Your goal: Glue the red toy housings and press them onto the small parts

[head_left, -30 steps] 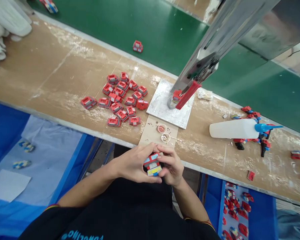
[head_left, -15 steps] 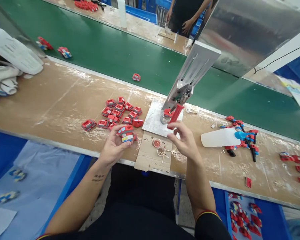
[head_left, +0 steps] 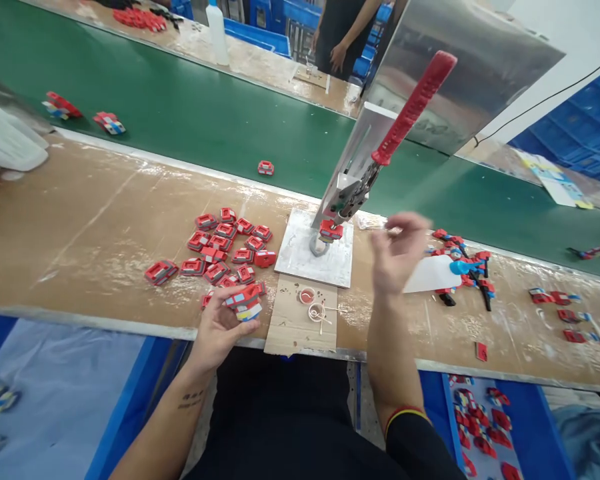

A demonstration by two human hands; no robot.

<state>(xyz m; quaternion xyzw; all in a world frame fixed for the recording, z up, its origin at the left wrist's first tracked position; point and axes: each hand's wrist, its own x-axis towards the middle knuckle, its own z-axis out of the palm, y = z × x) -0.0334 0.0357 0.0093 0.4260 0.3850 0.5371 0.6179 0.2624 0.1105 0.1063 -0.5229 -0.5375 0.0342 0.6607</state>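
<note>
My left hand (head_left: 219, 328) is closed around a red toy piece (head_left: 246, 303) with blue, white and yellow patches, at the table's front edge. My right hand (head_left: 397, 257) is blurred and holds nothing that I can see, its thumb and fingers apart. It is in the air between the hand press and the white bottle (head_left: 430, 275) with a blue cap. The press's red handle (head_left: 415, 107) points up and back. Under its plunger sits a red part (head_left: 331, 230), above the metal base plate (head_left: 300, 257).
Several red parts (head_left: 220, 245) lie left of the press. Two small cups (head_left: 316, 312) and cotton swabs stand on cardboard (head_left: 280, 333). Behind runs a green conveyor (head_left: 190, 113) with a few toy pieces. Red-and-black assemblies (head_left: 483, 273) lie right; another person (head_left: 345, 40) is across.
The red press handle has swung from low to upright, and my right hand has moved away from it to the right. My left hand still holds the toy piece. The view has shifted slightly.
</note>
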